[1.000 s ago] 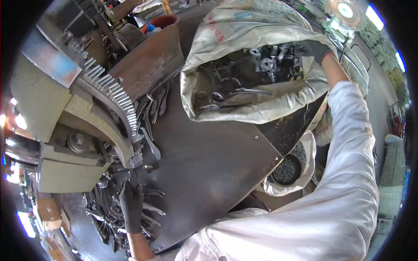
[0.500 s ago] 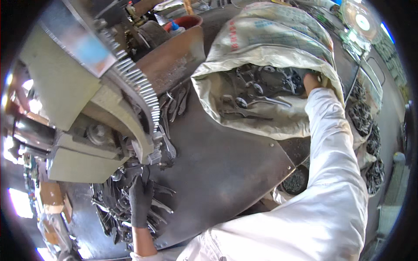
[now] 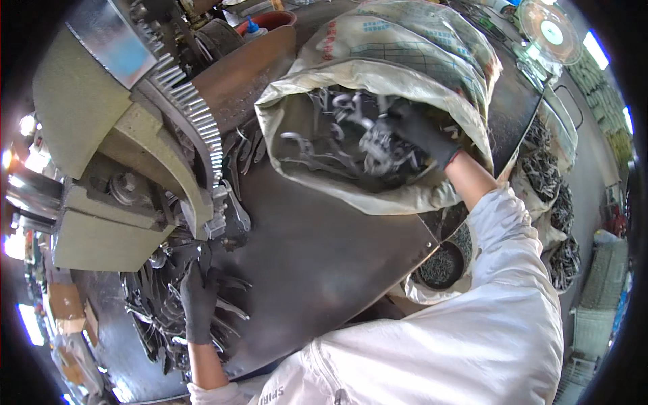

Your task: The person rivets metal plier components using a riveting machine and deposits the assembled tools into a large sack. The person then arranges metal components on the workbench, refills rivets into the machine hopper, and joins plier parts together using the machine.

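Note:
My right hand point(image 3: 428, 135), in a dark glove, reaches into the mouth of a whitish woven sack point(image 3: 371, 196) lying on its side. It is over curved metal handle-like parts point(image 3: 378, 150), smeared by motion there, so its grip is unclear. My left hand point(image 3: 198, 304), also gloved, rests among a heap of similar dark metal parts point(image 3: 152, 317) below the machine point(image 3: 138, 142). Its fingers are drawn together and point up toward the machine's lower end. What lies between those fingertips is too dark to make out.
The dark metal tabletop point(image 3: 317, 270) spans between heap and sack. More handles lie beside a rusty plate point(image 3: 246, 61), with a red basin point(image 3: 273, 19) behind it. A round container of small pieces point(image 3: 442, 266) sits below the table edge. Filled sacks point(image 3: 550, 182) and a fan point(image 3: 550, 34) stand right.
My right hand has moved left from the sack's right side onto the parts in its middle, stirring them. The whole view has shifted slightly; my left hand keeps its place below the machine.

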`<act>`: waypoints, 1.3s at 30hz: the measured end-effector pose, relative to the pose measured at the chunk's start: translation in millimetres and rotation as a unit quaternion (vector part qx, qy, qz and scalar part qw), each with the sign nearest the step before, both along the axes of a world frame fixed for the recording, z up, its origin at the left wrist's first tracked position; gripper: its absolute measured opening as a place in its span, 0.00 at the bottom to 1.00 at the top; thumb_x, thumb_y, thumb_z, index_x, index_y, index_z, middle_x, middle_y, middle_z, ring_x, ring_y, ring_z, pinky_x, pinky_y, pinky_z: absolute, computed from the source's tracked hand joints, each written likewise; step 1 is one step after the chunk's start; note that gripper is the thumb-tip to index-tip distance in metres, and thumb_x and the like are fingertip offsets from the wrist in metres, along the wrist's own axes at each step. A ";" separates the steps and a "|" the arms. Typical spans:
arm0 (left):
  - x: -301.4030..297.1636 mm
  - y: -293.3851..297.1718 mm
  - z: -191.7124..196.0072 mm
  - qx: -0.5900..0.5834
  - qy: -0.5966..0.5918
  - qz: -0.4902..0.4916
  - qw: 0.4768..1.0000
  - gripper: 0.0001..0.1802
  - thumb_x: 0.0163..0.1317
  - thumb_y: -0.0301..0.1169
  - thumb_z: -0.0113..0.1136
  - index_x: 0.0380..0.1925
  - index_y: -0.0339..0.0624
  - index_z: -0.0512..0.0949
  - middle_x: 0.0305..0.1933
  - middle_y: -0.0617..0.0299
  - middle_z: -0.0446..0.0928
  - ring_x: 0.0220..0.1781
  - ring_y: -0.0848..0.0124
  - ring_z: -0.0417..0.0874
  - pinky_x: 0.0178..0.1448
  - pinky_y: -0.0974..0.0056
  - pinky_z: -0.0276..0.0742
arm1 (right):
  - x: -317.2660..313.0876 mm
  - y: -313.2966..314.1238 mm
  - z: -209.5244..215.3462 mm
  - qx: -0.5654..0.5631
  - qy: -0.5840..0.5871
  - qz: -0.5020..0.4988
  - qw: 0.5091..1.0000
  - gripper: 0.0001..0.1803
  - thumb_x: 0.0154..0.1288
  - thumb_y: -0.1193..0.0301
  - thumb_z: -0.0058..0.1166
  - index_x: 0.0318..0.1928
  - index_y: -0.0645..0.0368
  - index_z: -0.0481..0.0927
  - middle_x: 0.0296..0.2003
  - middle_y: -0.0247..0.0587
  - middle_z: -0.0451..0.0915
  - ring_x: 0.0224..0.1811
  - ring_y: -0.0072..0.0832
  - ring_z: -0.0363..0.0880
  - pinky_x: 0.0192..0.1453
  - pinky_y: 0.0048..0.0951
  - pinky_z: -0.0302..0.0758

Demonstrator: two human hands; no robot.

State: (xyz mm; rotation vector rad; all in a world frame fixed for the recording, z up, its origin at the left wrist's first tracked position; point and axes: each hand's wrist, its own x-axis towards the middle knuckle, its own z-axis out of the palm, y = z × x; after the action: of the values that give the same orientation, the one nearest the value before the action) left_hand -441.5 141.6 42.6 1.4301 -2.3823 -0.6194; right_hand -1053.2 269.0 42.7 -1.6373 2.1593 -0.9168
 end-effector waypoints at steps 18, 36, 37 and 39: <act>-44.7 34.7 22.0 0.094 0.067 -0.059 0.992 0.08 0.72 0.28 0.63 0.43 0.34 0.79 0.30 0.45 0.79 0.29 0.56 0.78 0.37 0.54 0.74 | 105.5 -20.7 51.2 0.014 0.022 0.094 0.995 0.39 0.76 0.40 0.58 0.72 0.58 0.76 0.53 0.50 0.89 0.50 0.36 0.90 0.59 0.38 0.81; 18.8 7.4 -7.9 0.147 0.136 -0.060 0.978 0.10 0.76 0.28 0.62 0.51 0.33 0.80 0.38 0.61 0.85 0.35 0.75 0.85 0.40 0.64 0.81 | 155.5 -105.3 65.9 0.028 0.434 0.339 0.834 0.24 0.68 0.73 0.57 0.63 0.42 0.85 0.70 0.38 0.77 0.81 0.41 0.63 0.85 0.47 0.58; 29.5 5.3 -13.4 0.243 0.178 0.045 0.952 0.11 0.77 0.29 0.62 0.50 0.33 0.80 0.37 0.60 0.85 0.35 0.75 0.86 0.38 0.65 0.82 | 149.2 -103.3 59.5 0.065 0.387 0.308 0.867 0.24 0.69 0.74 0.56 0.64 0.45 0.84 0.67 0.41 0.79 0.79 0.42 0.66 0.84 0.47 0.61; 41.3 9.5 -6.8 0.211 0.177 0.034 0.961 0.11 0.77 0.31 0.62 0.48 0.33 0.80 0.36 0.59 0.84 0.33 0.74 0.88 0.34 0.65 0.83 | 165.4 -93.7 71.3 0.114 0.355 0.301 0.878 0.24 0.70 0.74 0.56 0.65 0.48 0.82 0.63 0.44 0.81 0.73 0.45 0.70 0.81 0.48 0.65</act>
State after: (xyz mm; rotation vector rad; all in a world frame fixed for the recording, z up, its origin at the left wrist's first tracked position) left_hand -400.2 151.1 35.8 1.4005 -1.9875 -1.3058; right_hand -887.8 175.4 114.0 -2.5443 1.7756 0.1531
